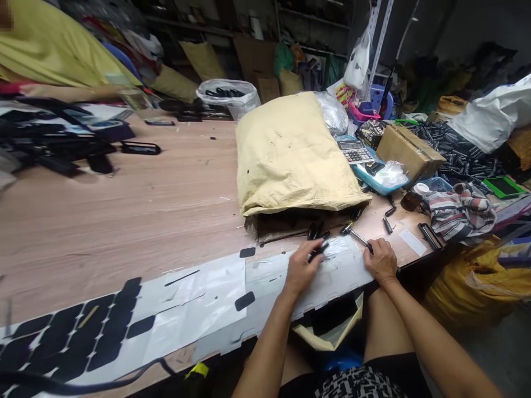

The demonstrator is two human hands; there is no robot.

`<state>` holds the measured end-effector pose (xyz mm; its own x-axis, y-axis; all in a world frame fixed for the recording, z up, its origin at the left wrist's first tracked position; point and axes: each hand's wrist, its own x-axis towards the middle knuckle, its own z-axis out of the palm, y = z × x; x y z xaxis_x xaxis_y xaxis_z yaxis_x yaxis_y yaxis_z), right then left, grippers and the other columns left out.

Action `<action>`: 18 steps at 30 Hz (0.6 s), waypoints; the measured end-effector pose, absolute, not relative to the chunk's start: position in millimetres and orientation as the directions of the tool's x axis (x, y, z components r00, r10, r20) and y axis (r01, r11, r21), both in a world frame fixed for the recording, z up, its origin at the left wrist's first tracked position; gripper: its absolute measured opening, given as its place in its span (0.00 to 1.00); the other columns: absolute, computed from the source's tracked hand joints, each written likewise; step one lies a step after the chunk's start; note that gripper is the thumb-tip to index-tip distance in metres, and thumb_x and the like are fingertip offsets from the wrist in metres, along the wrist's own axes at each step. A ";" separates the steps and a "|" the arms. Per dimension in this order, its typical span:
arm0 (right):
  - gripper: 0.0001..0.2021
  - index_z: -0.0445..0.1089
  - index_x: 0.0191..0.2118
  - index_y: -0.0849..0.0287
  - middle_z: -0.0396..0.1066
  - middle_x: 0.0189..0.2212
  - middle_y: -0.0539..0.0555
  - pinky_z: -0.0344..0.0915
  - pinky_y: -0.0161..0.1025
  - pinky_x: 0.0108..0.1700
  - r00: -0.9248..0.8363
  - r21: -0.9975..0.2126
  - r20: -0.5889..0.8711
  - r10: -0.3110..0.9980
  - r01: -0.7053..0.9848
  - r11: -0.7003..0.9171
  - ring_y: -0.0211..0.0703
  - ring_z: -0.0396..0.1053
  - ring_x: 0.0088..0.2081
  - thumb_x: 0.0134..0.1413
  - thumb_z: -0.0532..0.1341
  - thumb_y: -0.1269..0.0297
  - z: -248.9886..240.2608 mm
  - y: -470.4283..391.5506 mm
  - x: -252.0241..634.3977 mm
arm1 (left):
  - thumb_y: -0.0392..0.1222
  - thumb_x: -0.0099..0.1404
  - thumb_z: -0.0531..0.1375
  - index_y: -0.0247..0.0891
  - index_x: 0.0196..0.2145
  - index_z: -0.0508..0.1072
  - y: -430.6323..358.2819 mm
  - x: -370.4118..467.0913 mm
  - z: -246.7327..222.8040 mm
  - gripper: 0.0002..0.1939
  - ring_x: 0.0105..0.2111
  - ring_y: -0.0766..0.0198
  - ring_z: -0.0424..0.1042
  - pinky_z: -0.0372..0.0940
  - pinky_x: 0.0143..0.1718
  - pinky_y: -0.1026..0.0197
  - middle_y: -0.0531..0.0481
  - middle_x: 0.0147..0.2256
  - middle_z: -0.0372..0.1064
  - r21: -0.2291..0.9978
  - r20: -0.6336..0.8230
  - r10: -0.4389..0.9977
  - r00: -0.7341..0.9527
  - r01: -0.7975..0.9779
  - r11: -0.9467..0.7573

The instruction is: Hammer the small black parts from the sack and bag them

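My left hand [302, 269] holds a small black piece [318, 250] between thumb and fingers, low over the pale sheet [340, 271] at the table's front edge. To its right, my right hand [380, 260] is closed round the dark handle of a small hammer [357, 236]. The hammer's metal head points away to the left, near the sheet's back edge. More black pieces [315, 229] lie just beyond my left hand, at the opening under a big yellow sack [286, 155].
Black rounded patches [66, 331] lie in rows at the front left. A calculator [355, 151], a blue tray [379, 179], a cardboard box [409, 152] and a crumpled striped cloth [460, 210] stand at the right. A person in yellow [58, 44] is at the back left.
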<state>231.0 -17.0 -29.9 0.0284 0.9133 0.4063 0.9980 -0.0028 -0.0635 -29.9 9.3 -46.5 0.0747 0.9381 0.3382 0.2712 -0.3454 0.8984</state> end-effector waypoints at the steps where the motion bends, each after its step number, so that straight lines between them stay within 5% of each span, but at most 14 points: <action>1: 0.10 0.73 0.44 0.58 0.69 0.38 0.56 0.56 0.40 0.44 0.029 -0.065 0.398 0.917 0.998 -0.003 0.47 0.61 0.41 0.60 0.57 0.65 -29.8 -16.9 231.0 | 0.35 0.63 0.61 0.44 0.51 0.76 1.2 -24.9 -47.9 0.18 0.47 0.58 0.75 0.70 0.53 0.53 0.49 0.46 0.76 0.882 0.337 0.923 0.184 0.282 -0.378; 4: 0.11 0.73 0.44 0.58 0.68 0.39 0.57 0.56 0.40 0.43 0.034 -0.071 0.382 0.924 0.997 -0.007 0.48 0.60 0.42 0.60 0.56 0.65 -29.2 -16.7 230.9 | 0.31 0.63 0.59 0.43 0.49 0.77 -13.2 -13.7 -52.4 0.18 0.50 0.57 0.73 0.68 0.56 0.50 0.48 0.47 0.76 0.846 0.292 0.897 0.332 0.347 -0.404; 10: 0.10 0.73 0.43 0.59 0.68 0.38 0.57 0.54 0.41 0.42 0.038 -0.084 0.382 0.923 0.996 -0.006 0.48 0.59 0.41 0.60 0.56 0.65 -29.7 -16.9 231.0 | 0.36 0.58 0.65 0.42 0.54 0.73 -19.1 -18.4 -53.8 0.25 0.48 0.52 0.68 0.66 0.53 0.48 0.46 0.45 0.73 0.727 0.300 0.939 0.166 0.597 -0.338; 18: 0.13 0.73 0.47 0.59 0.68 0.39 0.57 0.54 0.41 0.42 0.051 -0.098 0.378 0.924 0.995 -0.014 0.48 0.60 0.41 0.61 0.56 0.64 -32.9 -17.1 232.2 | 0.39 0.58 0.66 0.40 0.41 0.77 -13.9 -19.0 -58.3 0.11 0.44 0.53 0.68 0.66 0.50 0.51 0.47 0.38 0.72 0.733 0.264 0.960 0.094 0.628 -0.263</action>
